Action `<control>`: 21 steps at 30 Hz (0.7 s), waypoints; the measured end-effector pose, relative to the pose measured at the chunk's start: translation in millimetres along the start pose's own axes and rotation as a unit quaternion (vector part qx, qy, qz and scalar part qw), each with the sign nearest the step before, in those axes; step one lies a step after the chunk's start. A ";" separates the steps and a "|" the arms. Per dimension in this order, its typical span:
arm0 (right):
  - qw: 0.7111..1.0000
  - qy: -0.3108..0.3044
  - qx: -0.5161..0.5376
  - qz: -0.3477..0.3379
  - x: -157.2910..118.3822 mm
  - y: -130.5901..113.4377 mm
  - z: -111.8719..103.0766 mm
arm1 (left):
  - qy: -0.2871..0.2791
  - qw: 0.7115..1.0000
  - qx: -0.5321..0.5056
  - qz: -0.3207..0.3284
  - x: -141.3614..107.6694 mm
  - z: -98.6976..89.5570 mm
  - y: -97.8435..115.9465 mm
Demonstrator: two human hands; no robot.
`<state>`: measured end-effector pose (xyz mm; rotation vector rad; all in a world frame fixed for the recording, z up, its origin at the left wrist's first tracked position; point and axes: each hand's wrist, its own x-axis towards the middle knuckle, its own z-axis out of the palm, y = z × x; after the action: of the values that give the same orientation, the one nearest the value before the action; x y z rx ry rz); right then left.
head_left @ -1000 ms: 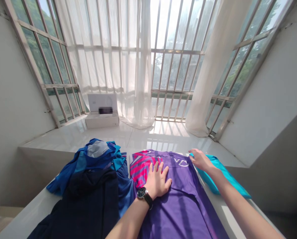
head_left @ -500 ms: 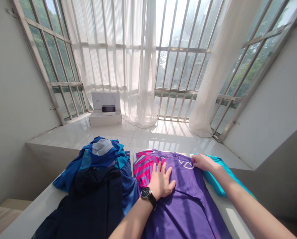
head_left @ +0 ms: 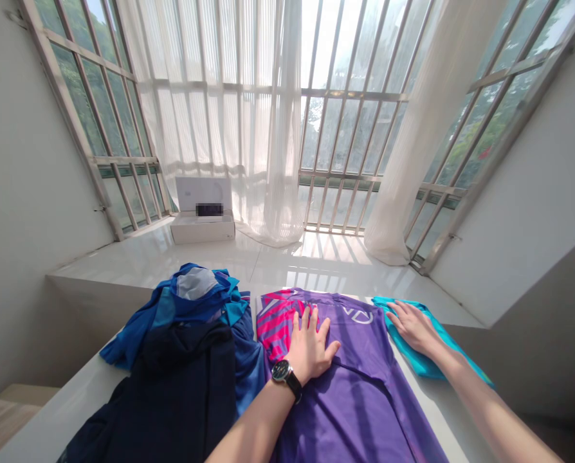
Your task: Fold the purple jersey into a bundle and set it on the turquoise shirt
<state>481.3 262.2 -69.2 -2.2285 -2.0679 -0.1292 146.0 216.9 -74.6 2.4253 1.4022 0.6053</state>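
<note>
A purple shirt [head_left: 350, 399] with a pink striped shoulder and white lettering lies spread on the white table [head_left: 454, 424]. My left hand [head_left: 311, 347], a black-strapped watch on its wrist, rests flat on the shirt's upper part with fingers spread. Over the folded turquoise garment [head_left: 422, 363] to the right is my right hand [head_left: 413, 326], its fingers stretched out and holding nothing; I cannot tell whether it presses on the cloth. Left of the purple shirt is a heap of blue clothes [head_left: 159, 341] with a dark navy garment [head_left: 181, 392] on top.
Behind the table runs a glossy white window sill [head_left: 268, 263]. An opened white box [head_left: 203, 230] stands on its left part. Sheer white curtains [head_left: 268, 128] hang before the barred windows, and one curtain [head_left: 388, 231] bunches down onto the sill at right.
My right hand has let go of the purple shirt's upper right edge and moved right over the turquoise garment, its fingers opening. My left hand stays on the shirt.
</note>
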 end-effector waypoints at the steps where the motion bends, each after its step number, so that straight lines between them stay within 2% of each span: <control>1: 1.000 -0.006 0.005 0.014 -5.3 6.3 4.7 | -0.006 1.000 0.003 0.003 0.2 -0.7 0.0; 8: 0.992 -0.026 0.010 0.127 -39.8 29.6 23.4 | -0.064 0.997 0.039 0.026 3.1 0.1 1.9; 11: 0.990 -0.022 0.010 0.142 -49.9 30.7 20.9 | -0.060 0.997 0.026 0.051 3.8 4.8 4.6; 13: 0.989 0.006 0.013 0.148 -51.3 27.6 13.8 | -0.057 0.997 0.020 0.058 6.3 4.4 5.5; 15: 0.990 0.059 0.047 0.117 -46.7 19.6 3.2 | -0.045 0.998 0.018 0.051 11.5 -1.3 3.1; 17: 0.991 0.085 0.097 0.044 -36.9 6.4 -8.1 | -0.027 0.999 0.020 0.039 18.2 -11.1 -3.9; 21: 0.985 0.031 0.148 -0.079 -14.0 -24.5 -20.1 | -0.009 0.999 0.046 0.007 25.1 -26.6 -26.5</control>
<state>455.8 247.5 -50.8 -1.8658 -2.0723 0.0917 124.2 252.5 -57.3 2.5071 1.4365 0.5310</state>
